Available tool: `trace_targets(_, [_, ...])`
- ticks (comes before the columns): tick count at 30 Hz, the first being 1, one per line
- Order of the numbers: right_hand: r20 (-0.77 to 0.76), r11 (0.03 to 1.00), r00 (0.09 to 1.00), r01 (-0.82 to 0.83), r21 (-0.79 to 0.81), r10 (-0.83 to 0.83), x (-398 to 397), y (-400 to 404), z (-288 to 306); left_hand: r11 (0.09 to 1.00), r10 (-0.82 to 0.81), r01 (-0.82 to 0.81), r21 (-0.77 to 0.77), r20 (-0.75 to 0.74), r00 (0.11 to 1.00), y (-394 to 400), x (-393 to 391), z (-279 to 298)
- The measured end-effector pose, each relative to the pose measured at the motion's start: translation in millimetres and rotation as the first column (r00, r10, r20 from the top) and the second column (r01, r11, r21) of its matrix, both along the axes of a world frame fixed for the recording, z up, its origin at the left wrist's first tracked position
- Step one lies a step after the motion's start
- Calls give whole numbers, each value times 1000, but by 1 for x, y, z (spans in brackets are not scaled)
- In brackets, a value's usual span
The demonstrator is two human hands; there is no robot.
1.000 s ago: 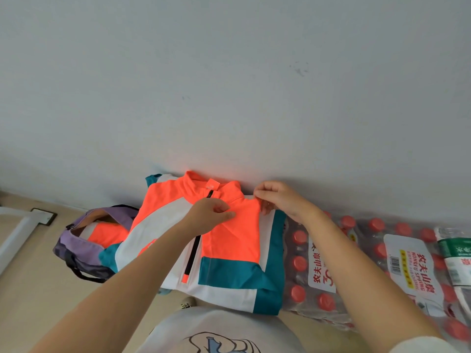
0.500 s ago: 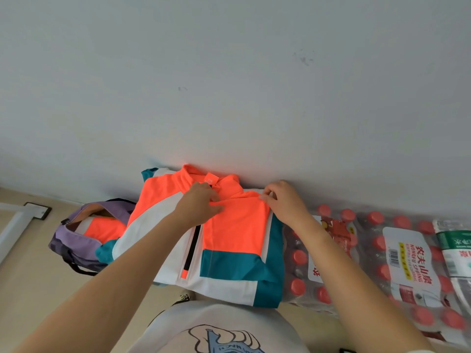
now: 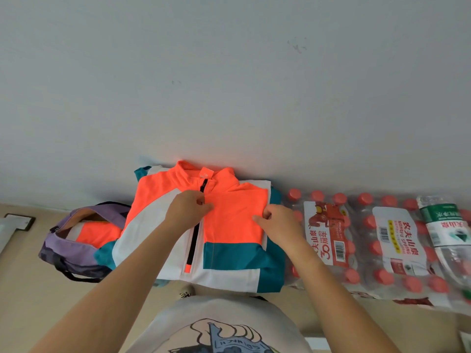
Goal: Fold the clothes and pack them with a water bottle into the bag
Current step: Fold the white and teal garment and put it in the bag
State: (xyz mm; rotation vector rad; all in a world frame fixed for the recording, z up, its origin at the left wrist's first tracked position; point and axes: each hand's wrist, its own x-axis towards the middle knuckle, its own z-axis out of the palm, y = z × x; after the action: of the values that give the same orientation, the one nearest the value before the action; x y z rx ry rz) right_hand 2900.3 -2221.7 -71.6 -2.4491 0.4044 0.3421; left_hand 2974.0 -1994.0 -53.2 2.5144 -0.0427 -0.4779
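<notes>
An orange, white and teal zip jacket (image 3: pixel 229 225) lies flat against the wall, collar at the far side. My left hand (image 3: pixel 187 208) rests on its chest beside the black zipper, fingers curled on the fabric. My right hand (image 3: pixel 277 221) pinches the orange fabric near the jacket's right edge. A purple bag (image 3: pixel 66 240) stands open to the left, with another orange garment (image 3: pixel 98 231) inside it. A single green-labelled water bottle (image 3: pixel 446 230) lies on top of the shrink-wrapped packs at the far right.
Shrink-wrapped packs of red-capped water bottles (image 3: pixel 369 240) lie along the wall to the right of the jacket. A grey wall (image 3: pixel 229 85) rises directly behind everything. A white frame leg with a black foot (image 3: pixel 15 220) sits on the beige floor at the left.
My right hand has come down from the jacket's shoulder near the collar to its right edge. My left hand stays by the zipper. The camera has shifted slightly.
</notes>
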Motion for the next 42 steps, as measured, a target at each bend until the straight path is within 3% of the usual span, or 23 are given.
trace_targets(4, [23,990,992,119,82,-121,-17,2,7,944,143,-158,-289,-72,987,-8,-4,6])
trace_targets(7, [-30,969,983,184,167,-181,-39,3,15,949,104,-149,-278,-170,980,-6,-11,4])
trace_targets(11, [-104,974,981,175,146,-161,-76,10,17,976,-27,-37,-214,-287,958,3,-22,1])
trace_targets(15, [-100,971,975,210,115,-199,-99,20,14,970,-16,-32,-243,-195,981,5,-29,-1])
trace_targets(18, [-98,974,971,222,48,-216,-109,25,15,963,-15,-38,-267,-195,981,4,-32,-3])
trace_targets(22, [-119,960,971,177,-218,-206,-115,29,24,963,-57,-21,-267,-281,958,7,-38,-7])
trace_targets(24, [66,947,984,180,-267,-168,-108,37,29,968,-72,-2,-252,-285,956,10,-39,-7])
trace_targets(27, [332,985,943,78,-151,-24,-81,58,25,959,-61,-22,-283,-280,958,12,-40,-7])
trace_targets(29, [320,984,940,-71,-164,121,-58,71,14,949,-50,-45,-312,-291,955,13,-43,-5])
trace_targets(31, [240,941,933,-198,-276,267,-40,78,0,941,-23,-77,-328,-290,957,18,-44,-3])
trace_targets(35, [112,859,927,-279,-430,357,-35,77,-26,933,175,-215,-289,-158,972,51,-39,3])
trace_targets(38, [125,879,937,-253,-404,327,-32,81,-26,872,445,-408,-271,92,891,93,-42,2])
trace_targets(40, [155,903,942,-225,-366,298,-27,94,-18,908,419,-392,-150,275,866,122,-45,-7])
trace_targets(42, [236,929,926,-218,-299,294,-20,118,-5,926,375,-358,-120,188,908,146,-50,-21])
